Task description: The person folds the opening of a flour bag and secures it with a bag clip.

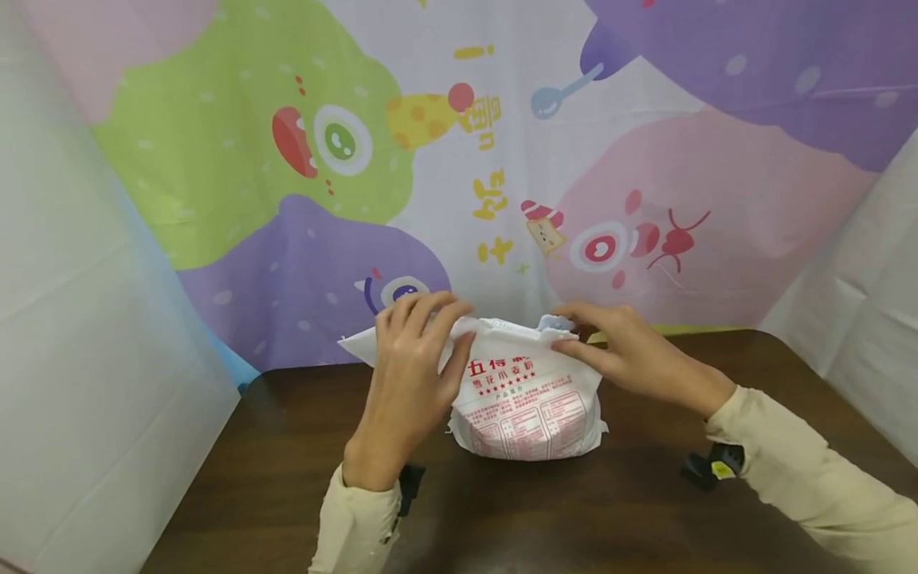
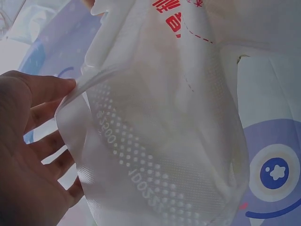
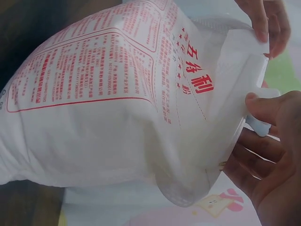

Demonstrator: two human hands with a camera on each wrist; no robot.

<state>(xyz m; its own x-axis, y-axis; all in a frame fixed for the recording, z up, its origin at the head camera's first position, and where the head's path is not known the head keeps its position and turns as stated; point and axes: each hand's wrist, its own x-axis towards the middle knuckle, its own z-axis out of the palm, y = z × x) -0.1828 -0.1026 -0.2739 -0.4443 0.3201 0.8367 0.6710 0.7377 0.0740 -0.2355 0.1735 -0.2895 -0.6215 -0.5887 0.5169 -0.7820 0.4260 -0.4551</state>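
A white flour bag [image 1: 531,399] with red printing stands upright on the table, its top pulled flat between both hands. My left hand [image 1: 416,359] pinches the bag's top edge at the left, thumb in front and fingers behind. A white and pale blue sealing clip [image 1: 555,322] lies along that top edge. In the right wrist view, the pale blue end of the clip [image 3: 258,126] sticks out by the right thumb. My right hand [image 1: 638,351] grips the clip and the bag's edge at the right, with its fingertips partly hidden behind.
The dark brown table [image 1: 287,470] has rounded back corners. Behind it hangs a cloth backdrop [image 1: 459,199] with cartoon figures, close to the bag. White cloth walls [image 1: 93,319] stand at both sides. A black strapped device [image 1: 717,466] sits at the right wrist.
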